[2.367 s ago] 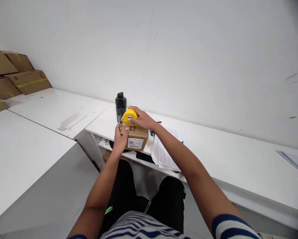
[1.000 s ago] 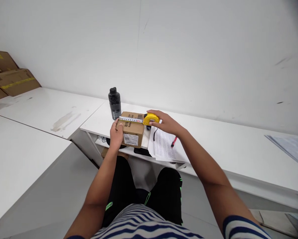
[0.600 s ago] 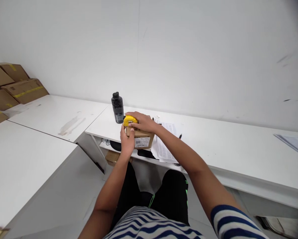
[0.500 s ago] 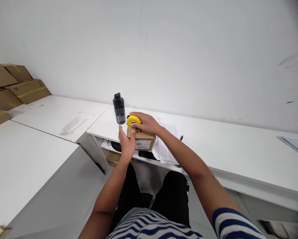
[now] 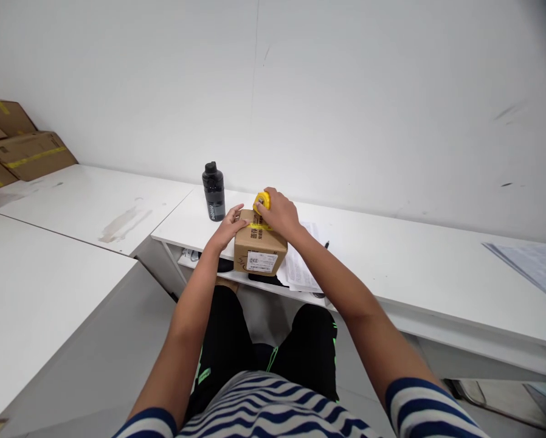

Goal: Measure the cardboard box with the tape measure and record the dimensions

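Observation:
A small brown cardboard box (image 5: 260, 249) with a white label stands at the front edge of the white desk (image 5: 391, 261). My left hand (image 5: 230, 224) rests on the box's top left corner, fingers stretched out and pressing the end of a yellow tape strip that lies across the top. My right hand (image 5: 278, 213) is closed around a yellow tape measure (image 5: 260, 201) at the box's far right corner.
A black bottle (image 5: 213, 191) stands just left of the box. Printed paper sheets (image 5: 303, 267) and a pen (image 5: 326, 245) lie to the right of it. More papers (image 5: 535, 267) sit at far right. Stacked cardboard boxes (image 5: 22, 152) are at far left.
The tape measure went from the box's left corner to its far right corner, and the tape now lies across the top. My left hand shifted from the box's side to its top.

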`<act>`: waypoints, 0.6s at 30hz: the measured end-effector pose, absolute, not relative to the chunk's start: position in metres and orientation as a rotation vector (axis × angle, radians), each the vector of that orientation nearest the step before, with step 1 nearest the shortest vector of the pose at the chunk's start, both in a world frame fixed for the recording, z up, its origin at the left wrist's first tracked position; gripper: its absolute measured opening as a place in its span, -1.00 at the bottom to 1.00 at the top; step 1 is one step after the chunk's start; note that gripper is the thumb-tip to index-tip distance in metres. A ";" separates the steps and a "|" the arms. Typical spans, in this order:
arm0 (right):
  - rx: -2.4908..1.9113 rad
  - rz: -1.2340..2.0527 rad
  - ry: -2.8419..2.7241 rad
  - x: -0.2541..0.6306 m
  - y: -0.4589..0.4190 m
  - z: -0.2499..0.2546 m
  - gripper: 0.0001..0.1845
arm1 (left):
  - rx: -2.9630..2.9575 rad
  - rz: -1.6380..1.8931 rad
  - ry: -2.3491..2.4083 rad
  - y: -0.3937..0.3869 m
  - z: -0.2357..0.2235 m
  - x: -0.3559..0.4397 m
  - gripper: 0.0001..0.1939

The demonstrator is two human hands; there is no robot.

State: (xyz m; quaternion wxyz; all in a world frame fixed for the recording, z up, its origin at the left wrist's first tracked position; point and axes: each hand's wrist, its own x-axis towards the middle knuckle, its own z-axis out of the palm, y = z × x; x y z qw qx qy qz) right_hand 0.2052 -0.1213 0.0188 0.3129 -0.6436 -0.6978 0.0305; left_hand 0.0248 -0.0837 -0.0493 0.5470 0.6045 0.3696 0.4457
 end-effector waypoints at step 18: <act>-1.303 0.145 -2.444 0.187 -0.110 0.028 -0.44 | 1.407 1.548 1.483 -0.150 -0.065 0.050 -0.51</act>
